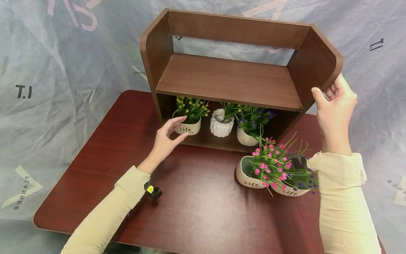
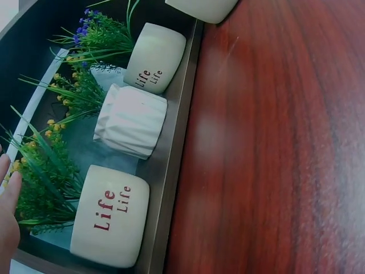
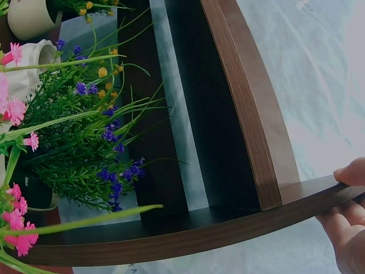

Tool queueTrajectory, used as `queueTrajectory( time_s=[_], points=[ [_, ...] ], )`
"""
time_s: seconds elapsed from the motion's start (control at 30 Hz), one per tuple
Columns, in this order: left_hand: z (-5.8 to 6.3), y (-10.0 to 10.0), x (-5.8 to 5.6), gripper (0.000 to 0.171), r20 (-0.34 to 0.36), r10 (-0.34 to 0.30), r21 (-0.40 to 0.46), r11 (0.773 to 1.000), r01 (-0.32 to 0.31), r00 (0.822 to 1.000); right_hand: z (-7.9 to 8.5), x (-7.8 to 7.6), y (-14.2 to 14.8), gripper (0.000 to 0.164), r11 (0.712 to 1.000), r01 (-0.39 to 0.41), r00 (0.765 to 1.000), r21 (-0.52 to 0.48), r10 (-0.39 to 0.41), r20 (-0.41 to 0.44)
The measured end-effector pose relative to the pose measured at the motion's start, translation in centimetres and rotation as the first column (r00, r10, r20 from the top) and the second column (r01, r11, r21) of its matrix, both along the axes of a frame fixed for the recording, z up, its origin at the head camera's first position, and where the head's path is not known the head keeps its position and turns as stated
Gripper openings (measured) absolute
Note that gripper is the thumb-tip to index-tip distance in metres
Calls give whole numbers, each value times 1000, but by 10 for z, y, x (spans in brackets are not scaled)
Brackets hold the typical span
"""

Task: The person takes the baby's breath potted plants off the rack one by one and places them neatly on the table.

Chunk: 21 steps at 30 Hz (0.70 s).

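A brown wooden desktop shelf stands on the table. My right hand grips the front edge of its right side panel, thumb on the inner face and fingers behind; the right wrist view shows this grip too. In front of the lower compartment is my left hand, thumb and fingers spread apart, holding nothing. It is nearest to a cream pot marked "Life" with yellow flowers. Beside that pot in the compartment are a white ribbed pot and a cream pot with purple flowers.
Two more cream pots stand on the table in front of the shelf's right end, one with pink flowers and one with purple flowers. A dark red table lies under everything. Grey printed cloth hangs behind.
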<state>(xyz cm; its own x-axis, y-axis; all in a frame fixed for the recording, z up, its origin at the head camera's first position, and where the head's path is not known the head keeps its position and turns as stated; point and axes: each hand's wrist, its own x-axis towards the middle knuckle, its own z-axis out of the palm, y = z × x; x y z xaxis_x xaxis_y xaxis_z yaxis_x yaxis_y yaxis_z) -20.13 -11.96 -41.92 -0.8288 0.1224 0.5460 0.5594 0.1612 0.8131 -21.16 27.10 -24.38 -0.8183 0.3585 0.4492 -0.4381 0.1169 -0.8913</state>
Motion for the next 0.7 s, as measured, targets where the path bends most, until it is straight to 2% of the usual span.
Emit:
queueTrajectory(
  time_s=[0.2,0.37,0.7],
  points=[
    [9,-4,1,49,-57,16,-4,1000,-16,998,1,0,0,49,1000,8,1000,8,-9,15],
    [17,-6,0,49,-74,13,0,1000,-13,997,1,0,-1,50,1000,12,1000,18,-12,11],
    [35,-14,-1,50,-150,34,37,999,-28,988,-1,-1,1,49,1000,1,1000,23,-1,3]
  ],
)
